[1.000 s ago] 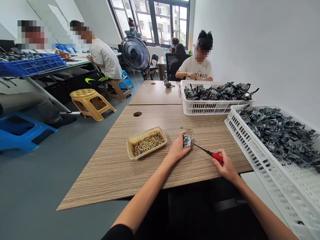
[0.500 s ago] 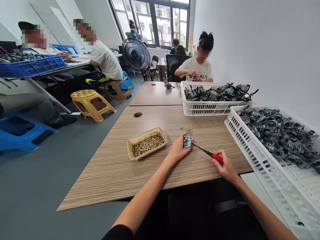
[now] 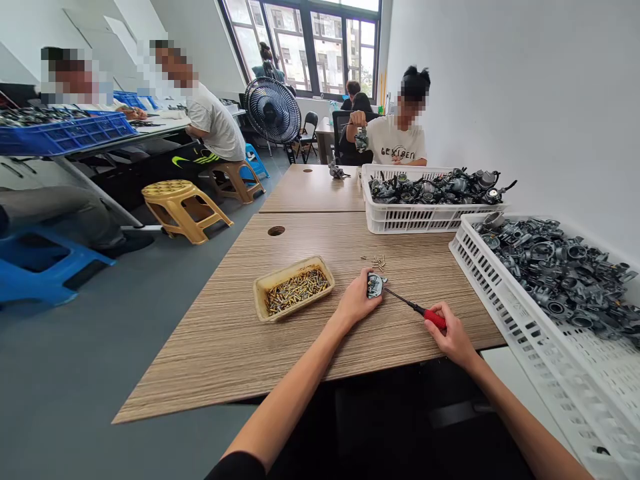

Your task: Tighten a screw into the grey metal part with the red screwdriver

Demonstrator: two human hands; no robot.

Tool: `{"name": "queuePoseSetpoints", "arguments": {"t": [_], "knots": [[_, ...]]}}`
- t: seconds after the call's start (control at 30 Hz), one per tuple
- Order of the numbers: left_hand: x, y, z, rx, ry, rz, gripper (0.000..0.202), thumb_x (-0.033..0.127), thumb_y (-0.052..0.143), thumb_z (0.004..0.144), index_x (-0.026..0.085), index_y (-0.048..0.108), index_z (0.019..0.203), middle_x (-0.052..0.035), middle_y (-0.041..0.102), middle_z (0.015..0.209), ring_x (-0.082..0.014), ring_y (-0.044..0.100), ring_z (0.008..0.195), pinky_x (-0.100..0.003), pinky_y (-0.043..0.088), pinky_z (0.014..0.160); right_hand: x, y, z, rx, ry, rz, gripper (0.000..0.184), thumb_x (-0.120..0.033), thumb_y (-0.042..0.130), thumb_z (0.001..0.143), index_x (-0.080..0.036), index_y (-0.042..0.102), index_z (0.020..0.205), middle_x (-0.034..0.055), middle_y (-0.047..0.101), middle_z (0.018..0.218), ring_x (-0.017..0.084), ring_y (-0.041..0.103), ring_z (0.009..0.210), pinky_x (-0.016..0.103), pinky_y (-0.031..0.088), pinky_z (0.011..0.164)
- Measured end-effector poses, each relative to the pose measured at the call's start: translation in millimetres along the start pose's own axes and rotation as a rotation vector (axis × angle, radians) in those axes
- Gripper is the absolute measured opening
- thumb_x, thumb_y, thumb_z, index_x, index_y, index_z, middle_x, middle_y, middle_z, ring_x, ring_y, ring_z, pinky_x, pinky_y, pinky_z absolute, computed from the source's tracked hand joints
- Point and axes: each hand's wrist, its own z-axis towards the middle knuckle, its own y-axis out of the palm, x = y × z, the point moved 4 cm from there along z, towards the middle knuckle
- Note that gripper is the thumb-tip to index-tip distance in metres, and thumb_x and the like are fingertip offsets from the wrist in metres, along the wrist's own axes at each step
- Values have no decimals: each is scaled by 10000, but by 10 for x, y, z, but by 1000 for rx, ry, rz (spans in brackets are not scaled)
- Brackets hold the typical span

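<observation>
A small die-cast carburetor part is grasped in the left hand near the table's middle, above a wood-grain tabletop; whether it touches the surface cannot be told. A red-handled screwdriver is clenched in the right hand, its shaft reaching the part. Loose brass screws are scattered just beyond, and a shallow tray of brass screws is placed to the left, with open tabletop around it. A white plastic crate of grey carburetor bodies is set past the table's right edge, and a second crate stands at the far end. Lettering resembling "GEXIBEN" is seen on a co-worker's T-shirt. No other label can be read.
</observation>
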Motion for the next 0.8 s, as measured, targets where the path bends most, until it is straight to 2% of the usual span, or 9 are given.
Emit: {"name": "queuePoseSetpoints", "arguments": {"t": [0.13, 0.27, 0.4, 0.5, 0.6, 0.8], "knots": [[-6, 5, 1, 10, -8, 1, 551, 239, 678, 783, 224, 454, 1286, -48, 699, 974, -248, 692, 892, -356, 529, 813, 28, -4, 6, 31, 12, -8, 241, -476, 537, 949, -243, 489, 911, -31, 556, 666, 156, 477, 538, 277, 392, 548], [-11, 9, 3, -2, -10, 10, 570, 229, 677, 775, 214, 446, 1296, -55, 699, 973, -255, 691, 900, -360, 527, 815, 65, -2, 23, 48, 34, -5, 328, -536, 504, 974, -239, 511, 836, -45, 484, 613, 149, 439, 534, 275, 370, 546], [-10, 2, 2, -8, -14, 14, 570, 218, 671, 771, 223, 446, 1294, -51, 696, 969, -252, 686, 893, -360, 523, 817, 29, -13, 29, 53, 23, -2, 389, -548, 472, 1001, -228, 559, 798, -32, 488, 612, 157, 468, 568, 279, 393, 575], [-6, 0, 2, -9, -7, 4, 564, 214, 667, 769, 232, 448, 1288, -45, 696, 973, -247, 684, 895, -355, 520, 823, -2, -15, 21, 50, 15, 6, 328, -521, 493, 989, -225, 584, 881, -17, 566, 658, 165, 513, 569, 284, 420, 580], [-8, 3, 3, -7, -3, -2, 565, 215, 669, 766, 228, 450, 1287, -48, 698, 979, -249, 687, 900, -357, 522, 825, -6, -7, 10, 42, 12, 23, 252, -474, 557, 944, -232, 549, 1015, 0, 644, 741, 176, 558, 580, 287, 438, 571], [-13, 9, 6, -7, -4, 21, 563, 227, 669, 779, 221, 438, 1292, -50, 695, 975, -252, 693, 904, -357, 529, 821, 36, -3, 12, 50, 14, -10, 245, -478, 530, 952, -240, 510, 896, -37, 543, 636, 153, 464, 511, 281, 373, 536]]}}
